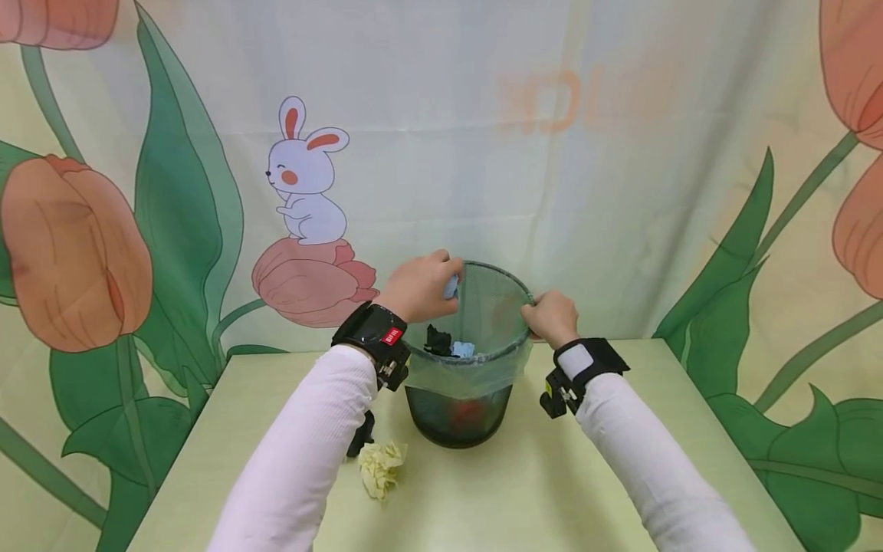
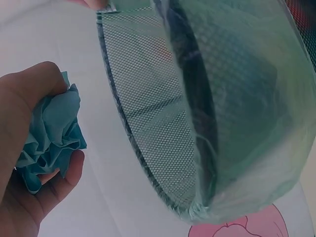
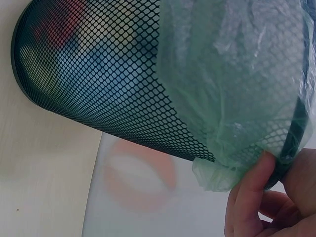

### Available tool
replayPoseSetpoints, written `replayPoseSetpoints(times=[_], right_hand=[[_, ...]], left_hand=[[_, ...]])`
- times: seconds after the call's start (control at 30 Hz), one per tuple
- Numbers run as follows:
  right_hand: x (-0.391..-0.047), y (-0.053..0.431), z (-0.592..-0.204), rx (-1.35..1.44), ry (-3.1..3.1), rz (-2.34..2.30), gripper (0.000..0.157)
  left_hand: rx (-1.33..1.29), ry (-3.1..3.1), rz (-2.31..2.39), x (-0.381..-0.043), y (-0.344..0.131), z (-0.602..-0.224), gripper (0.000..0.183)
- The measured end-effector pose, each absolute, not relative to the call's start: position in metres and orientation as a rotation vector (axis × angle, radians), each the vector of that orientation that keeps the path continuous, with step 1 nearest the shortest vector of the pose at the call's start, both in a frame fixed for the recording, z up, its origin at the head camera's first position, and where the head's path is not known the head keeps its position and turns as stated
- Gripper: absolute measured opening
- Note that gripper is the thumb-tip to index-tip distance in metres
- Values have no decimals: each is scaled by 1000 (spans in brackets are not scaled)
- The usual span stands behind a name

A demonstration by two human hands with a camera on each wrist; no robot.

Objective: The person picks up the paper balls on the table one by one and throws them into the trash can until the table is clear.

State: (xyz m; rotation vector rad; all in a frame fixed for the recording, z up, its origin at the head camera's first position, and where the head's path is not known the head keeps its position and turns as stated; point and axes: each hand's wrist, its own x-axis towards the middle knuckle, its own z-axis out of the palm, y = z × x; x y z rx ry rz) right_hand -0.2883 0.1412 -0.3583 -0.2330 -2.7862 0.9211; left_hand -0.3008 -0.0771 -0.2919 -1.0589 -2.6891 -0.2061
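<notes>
A dark mesh wastebasket [image 1: 458, 422] stands on the table, lined with a translucent green bag [image 1: 476, 381] folded over its rim. My left hand [image 1: 422, 289] is at the left side of the opening and holds a crumpled piece of blue paper [image 2: 55, 123] between thumb and fingers. On the opposite side, my right hand [image 1: 554, 318] grips the rim, with bag and edge pinched between thumb and fingers in the right wrist view. Crumpled black paper [image 1: 438, 341] and another blue piece [image 1: 463, 349] show inside the basket. Coloured shapes blur through the mesh.
A crumpled yellow paper [image 1: 381, 469] lies on the pale table [image 1: 524, 498] in front of the basket. Beside it is a black crumpled piece [image 1: 362, 435], partly hidden by the left forearm. A printed curtain [image 1: 441, 153] hangs behind the table.
</notes>
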Motion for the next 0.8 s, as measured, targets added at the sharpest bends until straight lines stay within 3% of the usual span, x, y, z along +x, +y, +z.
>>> replayPoseSetpoints(times=[0.8], right_hand=[[-287,140,-359,-219,-2775,931,45]], left_hand=[[-1037,-2819,-242,-300,-68,-293,40]])
